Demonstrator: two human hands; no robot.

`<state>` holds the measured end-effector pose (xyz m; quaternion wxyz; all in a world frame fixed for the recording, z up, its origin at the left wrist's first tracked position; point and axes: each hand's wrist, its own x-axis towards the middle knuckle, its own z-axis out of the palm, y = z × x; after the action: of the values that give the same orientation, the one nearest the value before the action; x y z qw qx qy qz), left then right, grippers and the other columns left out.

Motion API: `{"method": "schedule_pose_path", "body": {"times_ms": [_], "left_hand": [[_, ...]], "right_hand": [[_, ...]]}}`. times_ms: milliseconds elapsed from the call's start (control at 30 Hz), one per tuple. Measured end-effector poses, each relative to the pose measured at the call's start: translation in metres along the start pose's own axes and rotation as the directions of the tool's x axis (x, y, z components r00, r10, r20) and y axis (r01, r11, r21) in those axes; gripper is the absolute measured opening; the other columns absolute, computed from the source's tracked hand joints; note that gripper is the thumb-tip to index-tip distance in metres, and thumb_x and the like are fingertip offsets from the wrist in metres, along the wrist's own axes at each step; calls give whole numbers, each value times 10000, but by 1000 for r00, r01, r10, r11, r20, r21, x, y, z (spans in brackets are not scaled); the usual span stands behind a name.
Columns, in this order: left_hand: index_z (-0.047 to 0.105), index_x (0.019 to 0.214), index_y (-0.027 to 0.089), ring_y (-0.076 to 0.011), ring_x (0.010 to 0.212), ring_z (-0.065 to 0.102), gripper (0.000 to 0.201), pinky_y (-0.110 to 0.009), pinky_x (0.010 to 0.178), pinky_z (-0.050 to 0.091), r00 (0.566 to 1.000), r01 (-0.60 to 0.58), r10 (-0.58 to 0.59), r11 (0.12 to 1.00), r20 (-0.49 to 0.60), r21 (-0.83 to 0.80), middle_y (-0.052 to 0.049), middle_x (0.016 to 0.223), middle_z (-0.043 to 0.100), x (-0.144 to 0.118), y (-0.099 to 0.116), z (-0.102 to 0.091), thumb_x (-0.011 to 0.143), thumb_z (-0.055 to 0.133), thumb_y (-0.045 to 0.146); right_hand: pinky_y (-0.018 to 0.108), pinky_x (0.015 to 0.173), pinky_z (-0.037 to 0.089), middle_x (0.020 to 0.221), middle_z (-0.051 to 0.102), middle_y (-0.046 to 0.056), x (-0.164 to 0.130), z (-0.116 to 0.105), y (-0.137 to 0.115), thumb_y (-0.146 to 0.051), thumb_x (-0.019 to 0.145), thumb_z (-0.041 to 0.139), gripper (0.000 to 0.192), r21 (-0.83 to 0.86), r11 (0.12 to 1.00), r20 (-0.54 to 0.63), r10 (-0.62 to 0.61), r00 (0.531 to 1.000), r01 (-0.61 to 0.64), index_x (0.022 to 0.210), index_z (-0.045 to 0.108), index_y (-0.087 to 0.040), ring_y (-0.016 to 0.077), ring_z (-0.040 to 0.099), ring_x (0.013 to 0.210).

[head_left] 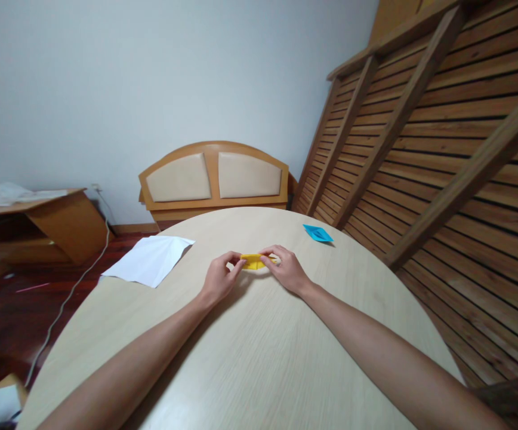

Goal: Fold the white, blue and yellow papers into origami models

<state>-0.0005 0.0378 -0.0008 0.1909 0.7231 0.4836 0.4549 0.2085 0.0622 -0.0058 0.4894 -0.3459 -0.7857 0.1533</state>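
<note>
A small piece of folded yellow paper (252, 261) is held between my two hands, over the middle of the round table (259, 352). My left hand (221, 276) pinches its left end between thumb and fingers. At its right end, my right hand (284, 270) grips it the same way, and those fingers hide part of the paper. Farther back on the right lies a blue folded paper boat (318, 233), apart from both hands. A creased white sheet of paper (149, 260) rests near the table's left edge.
Behind the table stands a wooden headboard (214, 176) with two cream panels. Slatted wooden boards (420, 149) lean along the right side. To the left is a low cabinet (57, 230) with papers on top, and a white cable (68, 298) runs down across the dark floor.
</note>
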Motion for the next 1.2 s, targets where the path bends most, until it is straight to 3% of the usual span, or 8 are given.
{"method": "schedule_pose_path", "body": {"times_ms": [167, 300, 467, 667, 867, 1000, 1100, 1200], "left_hand": [[710, 1004, 177, -166, 686, 625, 284, -250, 587, 437, 996, 36, -42, 997, 77, 71, -36, 832, 721, -2, 0, 2, 865, 576, 386], [730, 906, 183, -170, 673, 618, 273, -260, 601, 432, 989, 56, -69, 994, 134, 97, -33, 805, 721, -3, -2, 1, 871, 566, 398], [726, 912, 171, -195, 771, 645, 267, -288, 720, 462, 992, 62, -62, 998, 109, 8, -45, 845, 731, 0, -2, -1, 870, 563, 378], [722, 901, 163, -198, 768, 635, 271, -299, 721, 469, 993, 69, -64, 997, 95, -40, -51, 830, 721, 1, -3, -1, 861, 558, 374], [707, 886, 154, -198, 742, 625, 316, -304, 707, 465, 995, 96, -95, 995, 33, -26, -50, 797, 709, 3, -3, -1, 851, 558, 431], [683, 837, 160, -199, 725, 631, 318, -307, 706, 472, 992, 121, -122, 991, -31, -51, -45, 769, 709, 4, -1, -1, 831, 576, 459], [665, 808, 165, -200, 713, 641, 321, -308, 695, 480, 992, 119, -121, 991, -38, -69, -49, 767, 715, 3, 1, -1, 824, 589, 476], [660, 808, 170, -196, 712, 648, 314, -301, 685, 492, 996, 86, -88, 993, -18, -86, -49, 773, 716, 1, 5, 0, 826, 598, 478]], "right_hand": [[320, 796, 497, 880, 710, 32, 1, 0, 1, -239, 922, 612, 98, 32, 999, 29, -2, 1000, 2, 901, 702, -207, 179, 656, 843], [325, 799, 514, 901, 727, 39, 1, 1, 0, -263, 910, 623, 113, 100, 995, 19, 25, 999, -27, 919, 723, -211, 184, 671, 858], [355, 810, 554, 962, 752, 73, 3, 2, 6, -331, 857, 662, 189, 233, 961, -57, 168, 984, -151, 963, 742, -196, 205, 695, 870], [397, 882, 555, 988, 751, 89, 5, 4, 17, -411, 815, 694, 277, 381, 892, -84, 297, 951, -245, 975, 729, -187, 222, 698, 912], [332, 777, 558, 1052, 673, 77, 5, 6, 16, -419, 786, 718, 433, 433, 861, -128, 351, 928, -266, 1126, 562, -200, 164, 663, 826], [294, 696, 531, 806, 637, 0, 1, 8, 5, -411, 780, 727, 328, 418, 858, 22, 318, 948, -298, 941, 530, -205, 150, 630, 734], [298, 692, 518, 784, 649, 8, -2, 10, -3, -420, 810, 700, 262, 372, 879, 150, 262, 953, -300, 836, 582, -187, 149, 619, 710], [304, 712, 521, 812, 680, 23, -3, 11, -7, -424, 821, 692, 258, 348, 894, 183, 230, 956, -282, 847, 622, -177, 157, 632, 730]]}}
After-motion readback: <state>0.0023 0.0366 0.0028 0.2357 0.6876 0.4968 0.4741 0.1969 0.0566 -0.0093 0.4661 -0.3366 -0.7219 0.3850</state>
